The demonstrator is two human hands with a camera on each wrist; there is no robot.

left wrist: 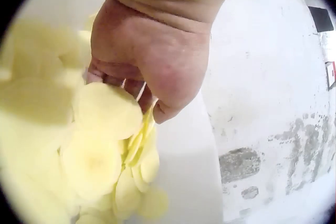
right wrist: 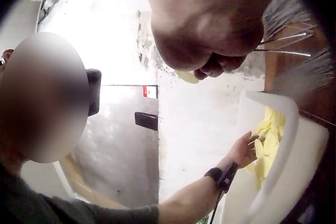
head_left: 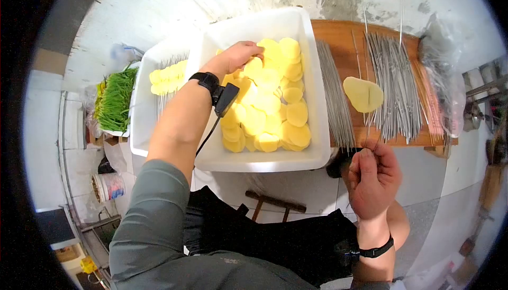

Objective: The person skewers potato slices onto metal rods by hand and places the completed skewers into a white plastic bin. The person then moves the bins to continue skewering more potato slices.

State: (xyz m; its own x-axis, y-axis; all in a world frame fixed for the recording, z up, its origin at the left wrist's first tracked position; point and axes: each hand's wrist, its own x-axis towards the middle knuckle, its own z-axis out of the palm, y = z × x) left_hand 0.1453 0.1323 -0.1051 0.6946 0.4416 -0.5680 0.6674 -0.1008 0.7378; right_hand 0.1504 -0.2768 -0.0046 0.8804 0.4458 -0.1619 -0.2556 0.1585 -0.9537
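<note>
My left hand (head_left: 238, 57) reaches into the far part of a white tub (head_left: 312, 78) heaped with round yellow slices (head_left: 267, 104). In the left wrist view, the left hand (left wrist: 152, 56) has its thumb and bent fingers around the edge of a slice (left wrist: 149, 116). Beyond the tub's near right corner, my right hand (head_left: 373, 181) pinches a thin metal skewer between thumb and fingers. One yellow slice (head_left: 364, 95) is threaded on it above the hand. The right wrist view shows the right hand (right wrist: 210, 35) from the palm side, partly hiding that slice (right wrist: 187, 77).
Metal skewers (head_left: 394, 88) lie in bundles on a brown wooden board (head_left: 344, 38) right of the tub. At left, another white tub (head_left: 138, 131) holds skewered yellow slices (head_left: 168, 78), beside green stalks (head_left: 115, 99). Clear plastic bags (head_left: 442, 67) hang at the far right.
</note>
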